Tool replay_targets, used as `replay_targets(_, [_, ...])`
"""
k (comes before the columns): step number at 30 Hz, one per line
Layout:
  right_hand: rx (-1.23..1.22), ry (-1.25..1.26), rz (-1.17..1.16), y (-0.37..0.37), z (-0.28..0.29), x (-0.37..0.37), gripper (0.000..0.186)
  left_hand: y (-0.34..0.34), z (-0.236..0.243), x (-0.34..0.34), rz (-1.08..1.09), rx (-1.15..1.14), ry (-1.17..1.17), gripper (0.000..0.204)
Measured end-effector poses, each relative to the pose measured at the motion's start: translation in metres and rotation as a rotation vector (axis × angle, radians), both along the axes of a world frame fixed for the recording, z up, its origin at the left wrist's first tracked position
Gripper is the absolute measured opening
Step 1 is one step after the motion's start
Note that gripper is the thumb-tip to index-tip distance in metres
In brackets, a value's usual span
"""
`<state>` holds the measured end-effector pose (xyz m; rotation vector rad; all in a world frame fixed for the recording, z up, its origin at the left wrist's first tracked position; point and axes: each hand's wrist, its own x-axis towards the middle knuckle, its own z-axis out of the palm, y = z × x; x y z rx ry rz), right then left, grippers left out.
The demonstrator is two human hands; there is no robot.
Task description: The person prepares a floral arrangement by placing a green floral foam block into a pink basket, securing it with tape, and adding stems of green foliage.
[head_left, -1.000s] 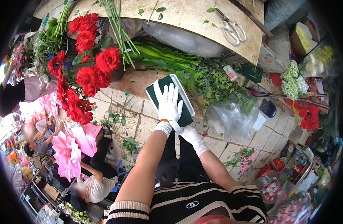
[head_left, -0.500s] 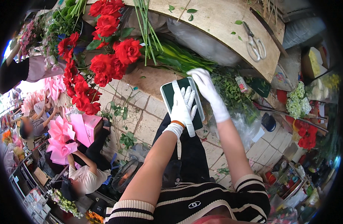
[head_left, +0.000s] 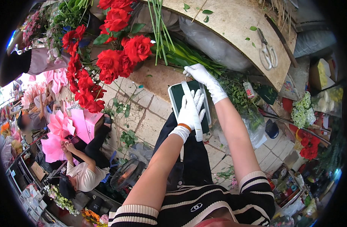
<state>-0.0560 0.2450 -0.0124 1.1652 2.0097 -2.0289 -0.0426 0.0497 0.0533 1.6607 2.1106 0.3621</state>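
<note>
A shallow white-rimmed rectangular tray (head_left: 171,90) with a dark green surface is in front of me, above my dark trousers. A flat white strip (head_left: 186,89) runs lengthwise over it and hangs past its near edge. My left hand (head_left: 190,111), in a white glove with an orange band at the wrist, lies flat on the tray and strip, fingers stretched and slightly apart. At the tray's far end, my gloved right hand (head_left: 203,78) has its fingertips pinched together on the strip's far end. The underside of the tray is hidden.
A wooden tabletop (head_left: 226,22) holding scissors (head_left: 268,55) curves across the far side. Large red roses (head_left: 137,49) stand at far left, cut greenery (head_left: 237,90) at right. Leaves litter the tiled floor (head_left: 154,113). A fan (head_left: 128,174) and a seated person (head_left: 84,172) with pink wrapping are left.
My right hand's fingers, stretched out before, have closed together at the strip's far end. My left hand still lies flat on the tray. The whole view has shifted slightly.
</note>
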Motion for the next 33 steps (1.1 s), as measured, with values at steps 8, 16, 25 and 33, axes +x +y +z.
replay_targets(8, [0.068, -0.244, 0.233, 0.007, 0.02, -0.008, 0.021, -0.002, -0.002, -0.001, 0.012, 0.002, 0.008, 0.061])
replay_targets(16, [0.082, -0.186, 0.247, 0.009, 0.018, 0.001, 0.014, -0.001, 0.003, 0.001, -0.004, 0.004, 0.028, 0.062])
replay_targets(25, [0.235, 0.073, -0.631, -0.042, 0.035, 0.176, 0.005, -0.002, -0.002, 0.009, -0.017, 0.017, 0.122, 0.064])
replay_targets(33, [0.757, -0.443, -0.79, -0.164, 0.039, 0.381, 0.014, 0.006, -0.004, 0.018, -0.022, 0.05, 0.313, 0.062])
